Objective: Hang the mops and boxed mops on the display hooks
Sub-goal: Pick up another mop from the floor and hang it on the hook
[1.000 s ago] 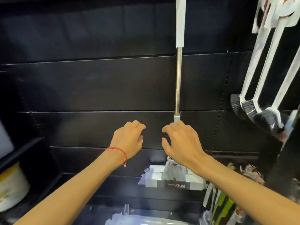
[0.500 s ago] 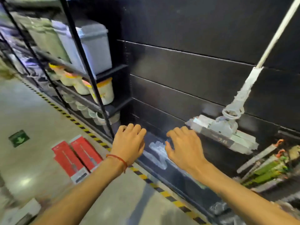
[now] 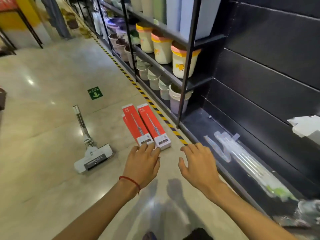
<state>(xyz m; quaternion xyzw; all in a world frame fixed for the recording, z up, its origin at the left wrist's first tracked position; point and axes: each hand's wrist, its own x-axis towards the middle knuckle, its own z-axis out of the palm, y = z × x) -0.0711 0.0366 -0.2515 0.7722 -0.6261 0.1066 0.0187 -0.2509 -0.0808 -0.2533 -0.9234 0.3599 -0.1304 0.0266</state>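
Boxed mops (image 3: 152,125), ends behind left hand (image 3: 142,163)

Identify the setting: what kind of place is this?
Probably a household-goods store aisle. Black shelving holds rows of plastic buckets, red boxed mops lie on the floor beside yellow-black hazard tape, and a black slatted display wall stands on the right.

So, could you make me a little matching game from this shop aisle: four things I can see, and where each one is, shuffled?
Things:
1 loose mop
2 red boxes
3 pink-rimmed buckets
4 green arrow sign

Places:
A standing on the black shelf
B stuck flat on the floor, beyond the mop
C lying side by side on the floor by the striped tape
D lying on the floor, left of the boxes

Pairs: 1-D, 2-C, 3-A, 4-B
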